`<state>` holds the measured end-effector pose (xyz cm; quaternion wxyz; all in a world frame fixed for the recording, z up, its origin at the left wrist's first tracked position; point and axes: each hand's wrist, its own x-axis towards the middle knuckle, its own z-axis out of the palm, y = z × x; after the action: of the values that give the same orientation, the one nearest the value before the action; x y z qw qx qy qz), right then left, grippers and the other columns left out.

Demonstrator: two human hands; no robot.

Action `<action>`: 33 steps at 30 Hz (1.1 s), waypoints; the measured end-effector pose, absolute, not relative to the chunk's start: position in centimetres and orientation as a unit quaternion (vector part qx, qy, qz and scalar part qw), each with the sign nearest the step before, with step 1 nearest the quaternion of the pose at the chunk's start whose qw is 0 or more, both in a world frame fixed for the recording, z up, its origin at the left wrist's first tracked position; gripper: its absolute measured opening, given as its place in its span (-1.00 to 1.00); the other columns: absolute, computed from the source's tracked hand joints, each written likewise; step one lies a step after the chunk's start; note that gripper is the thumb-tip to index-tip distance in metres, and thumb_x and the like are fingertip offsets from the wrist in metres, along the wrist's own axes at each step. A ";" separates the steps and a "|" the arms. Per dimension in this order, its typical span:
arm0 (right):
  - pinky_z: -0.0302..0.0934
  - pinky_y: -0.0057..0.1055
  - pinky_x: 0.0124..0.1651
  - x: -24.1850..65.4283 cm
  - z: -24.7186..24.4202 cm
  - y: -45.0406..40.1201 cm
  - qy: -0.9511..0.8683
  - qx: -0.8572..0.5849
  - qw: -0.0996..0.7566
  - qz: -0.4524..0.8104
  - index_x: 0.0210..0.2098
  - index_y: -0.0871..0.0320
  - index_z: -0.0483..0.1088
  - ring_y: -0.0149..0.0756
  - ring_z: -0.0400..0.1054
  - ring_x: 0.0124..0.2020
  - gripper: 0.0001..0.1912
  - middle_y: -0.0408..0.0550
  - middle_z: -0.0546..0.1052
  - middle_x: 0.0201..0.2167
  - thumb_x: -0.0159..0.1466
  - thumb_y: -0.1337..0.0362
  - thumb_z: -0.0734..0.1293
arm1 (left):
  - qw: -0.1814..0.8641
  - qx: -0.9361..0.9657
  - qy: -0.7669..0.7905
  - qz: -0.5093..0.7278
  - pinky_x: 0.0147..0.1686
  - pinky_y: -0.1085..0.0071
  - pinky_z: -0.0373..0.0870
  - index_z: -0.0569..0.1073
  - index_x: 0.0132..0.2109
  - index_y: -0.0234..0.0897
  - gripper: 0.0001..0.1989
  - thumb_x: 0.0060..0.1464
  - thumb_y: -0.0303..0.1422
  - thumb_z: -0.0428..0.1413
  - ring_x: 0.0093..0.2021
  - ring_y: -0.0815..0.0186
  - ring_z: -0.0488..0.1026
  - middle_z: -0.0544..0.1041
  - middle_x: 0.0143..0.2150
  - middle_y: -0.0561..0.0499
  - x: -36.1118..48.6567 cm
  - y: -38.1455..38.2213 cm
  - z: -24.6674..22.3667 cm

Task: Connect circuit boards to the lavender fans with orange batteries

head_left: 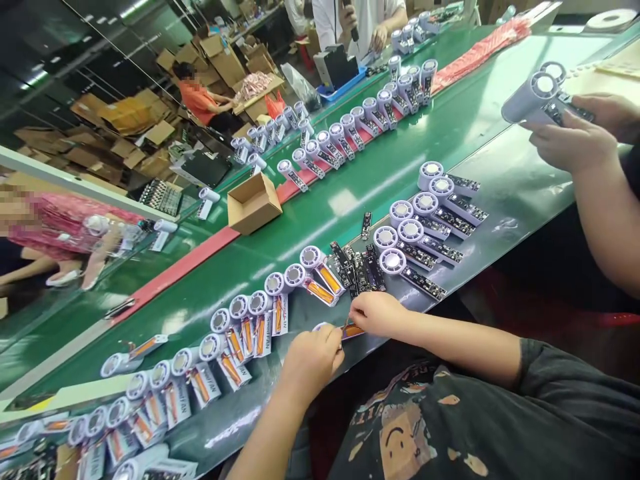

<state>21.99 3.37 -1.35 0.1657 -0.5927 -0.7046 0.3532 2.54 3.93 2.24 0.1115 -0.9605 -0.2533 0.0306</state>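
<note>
Two hands, the left hand (310, 363) and right hand (377, 313), sit close together at the near edge of the green table (440, 143), centre of the frame. The fingers (352, 312) of both pinch shut on a small orange strip (353, 331). Just left, white fan heads (239, 307) lie in a row with cards (203, 385) printed "FAN".

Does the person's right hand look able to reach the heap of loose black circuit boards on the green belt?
Probably yes. The right hand sits just below the heap of loose black circuit boards, with only a narrow strip of green conveyor belt between them and nothing visibly in the way.
</note>
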 end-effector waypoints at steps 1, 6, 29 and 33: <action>0.13 -0.44 -0.29 22.1 -1.3 3.1 -0.709 -0.598 0.160 0.339 -0.32 0.13 0.55 -0.28 0.47 -0.24 -0.75 -0.03 0.62 -0.23 0.31 0.25 0.23 | 0.119 -0.955 -0.270 -0.009 -0.53 0.33 0.21 0.45 -0.36 -0.25 -0.87 0.07 -0.52 0.04 -0.53 0.27 0.43 0.48 -0.48 0.04 2.1 3.6 1.9; 0.16 -0.39 -0.22 22.4 -1.5 1.8 -0.738 -0.598 0.118 0.291 -0.32 0.15 0.54 -0.23 0.45 -0.25 -0.75 0.00 0.59 -0.29 0.31 0.25 0.24 | 0.142 -0.914 -0.359 -0.122 -0.44 0.36 0.23 0.49 -0.25 -0.26 -0.82 0.17 -0.52 0.00 -0.47 0.33 0.47 0.57 -0.37 0.03 0.9 1.4 0.3; -0.11 -0.31 -0.18 18.3 -3.3 0.2 -0.840 -0.468 0.232 0.148 -0.18 -0.05 0.59 -0.27 0.10 -0.24 -0.82 -0.07 0.38 -0.33 0.35 0.18 0.31 | -0.369 -0.535 -0.604 -0.462 -0.16 0.35 0.47 0.50 -0.35 -0.24 -0.96 0.03 -0.39 0.15 -0.27 0.29 0.54 0.60 -0.32 0.01 1.9 -2.9 -5.4; -0.12 -0.30 -0.16 18.1 -3.5 0.1 -0.825 -0.481 0.256 0.148 -0.29 -0.01 0.59 -0.28 0.09 -0.25 -0.82 -0.08 0.36 -0.36 0.33 0.18 0.32 | -0.451 -0.490 -0.603 -0.440 -0.16 0.34 0.48 0.50 -0.15 -0.26 -0.79 0.02 -0.33 0.19 -0.23 0.28 0.54 0.60 -0.24 -0.02 1.6 -3.4 -4.7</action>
<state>18.06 0.11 -3.51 0.2561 -0.4808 -0.8254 0.1480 1.59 -3.39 -4.68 -0.4507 -0.4898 -0.6031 -0.4397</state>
